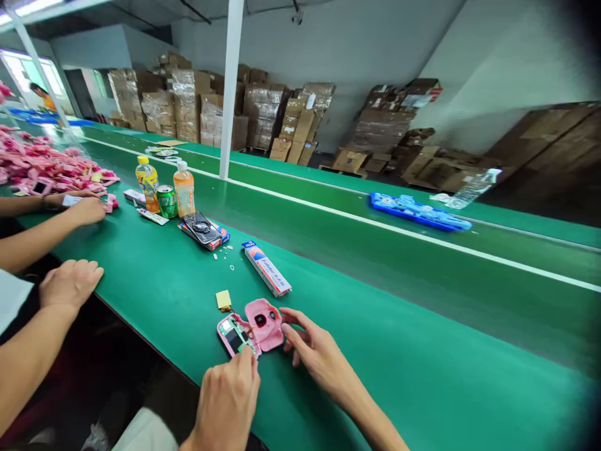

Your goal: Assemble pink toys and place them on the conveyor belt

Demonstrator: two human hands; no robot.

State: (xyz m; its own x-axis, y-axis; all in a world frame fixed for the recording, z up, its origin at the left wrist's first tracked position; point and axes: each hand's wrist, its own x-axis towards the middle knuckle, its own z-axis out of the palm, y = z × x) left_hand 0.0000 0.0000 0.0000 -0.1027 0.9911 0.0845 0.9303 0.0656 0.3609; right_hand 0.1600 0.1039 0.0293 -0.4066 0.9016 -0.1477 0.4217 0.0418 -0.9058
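Two hands at one opened pink casing (270, 338), lying on the green worktop (375, 376) near its front edge.
The left hand (228, 398) has its fingertips drawn together over the lower end of the circuit board (233, 339) — whether they pinch anything is hidden; the right hand (314, 351) is half open, fingers loosely curled at the shell's outer edge, with no clear grip. Best, I judge, to steady the shell lightly, work with fingertips only, and spare the thin wires by the yellow square (223, 300), just beyond the board. The worktop's edge runs close on the left hand's side, so movement there should stay small; bare surface lies to the right, while the long carton (267, 269) limits reach ahead — and a co-worker's hand (72, 285) rests well apart, leftward.
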